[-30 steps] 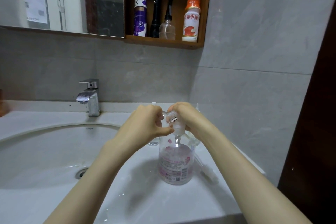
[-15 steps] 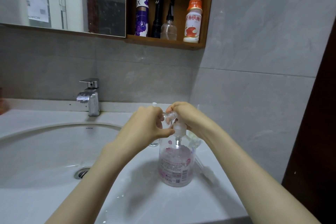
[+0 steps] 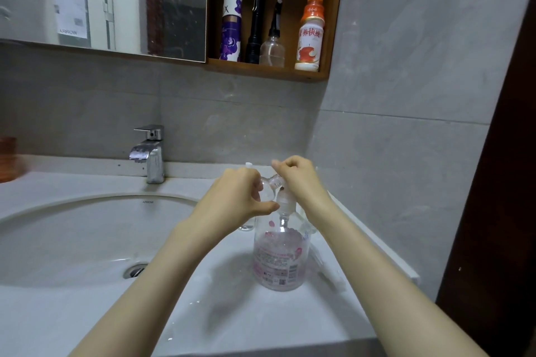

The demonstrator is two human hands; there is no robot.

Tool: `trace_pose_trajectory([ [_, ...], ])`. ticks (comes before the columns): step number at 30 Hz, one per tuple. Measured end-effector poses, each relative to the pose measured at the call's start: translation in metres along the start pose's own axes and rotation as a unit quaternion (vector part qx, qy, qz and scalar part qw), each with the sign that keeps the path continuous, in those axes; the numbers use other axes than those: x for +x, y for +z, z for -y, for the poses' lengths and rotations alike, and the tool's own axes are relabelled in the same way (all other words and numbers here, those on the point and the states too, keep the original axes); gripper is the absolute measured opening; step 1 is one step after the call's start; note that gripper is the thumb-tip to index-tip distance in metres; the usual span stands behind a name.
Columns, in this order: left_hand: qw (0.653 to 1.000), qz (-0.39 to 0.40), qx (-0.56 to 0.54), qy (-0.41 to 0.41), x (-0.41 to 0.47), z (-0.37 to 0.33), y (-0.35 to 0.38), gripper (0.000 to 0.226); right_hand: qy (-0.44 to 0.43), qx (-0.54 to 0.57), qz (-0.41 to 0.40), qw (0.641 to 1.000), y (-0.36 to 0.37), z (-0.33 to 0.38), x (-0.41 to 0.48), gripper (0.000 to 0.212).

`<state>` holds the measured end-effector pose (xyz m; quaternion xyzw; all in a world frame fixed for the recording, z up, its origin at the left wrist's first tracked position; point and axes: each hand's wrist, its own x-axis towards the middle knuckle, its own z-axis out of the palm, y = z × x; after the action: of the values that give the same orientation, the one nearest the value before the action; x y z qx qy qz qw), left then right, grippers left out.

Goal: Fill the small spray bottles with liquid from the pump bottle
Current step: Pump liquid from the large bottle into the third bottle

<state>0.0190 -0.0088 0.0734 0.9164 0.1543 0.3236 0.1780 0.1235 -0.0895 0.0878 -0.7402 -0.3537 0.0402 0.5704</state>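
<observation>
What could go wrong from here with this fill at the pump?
1. The left hand holds the small spray bottle tilted, with its narrow neck at the nozzle. A slightly misaligned squirt would likely miss and run down the pump bottle.
2. The counter shows droplets, so the pump bottle might slide when the right hand presses down.
3. Another small bottle stands just behind the left hand and could be knocked over.

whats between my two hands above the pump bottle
head view: a small clear spray bottle, tilted, gripped by the left hand, its mouth at the nozzle of the pump bottle, held by the right hand
</observation>
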Motion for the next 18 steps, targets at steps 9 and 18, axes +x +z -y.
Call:
trace_pose_trajectory([
  [9,1.000,-0.018,-0.017,0.003,0.001,-0.001,-0.003,0.029,-0.155,0.088,-0.141,0.974,0.014,-0.016,-0.044,0.031],
  [18,1.000,-0.020,-0.019,-0.001,-0.002,0.002,-0.006,0.030,-0.168,-0.197,-0.064,0.964,0.019,-0.046,-0.061,0.079],
])
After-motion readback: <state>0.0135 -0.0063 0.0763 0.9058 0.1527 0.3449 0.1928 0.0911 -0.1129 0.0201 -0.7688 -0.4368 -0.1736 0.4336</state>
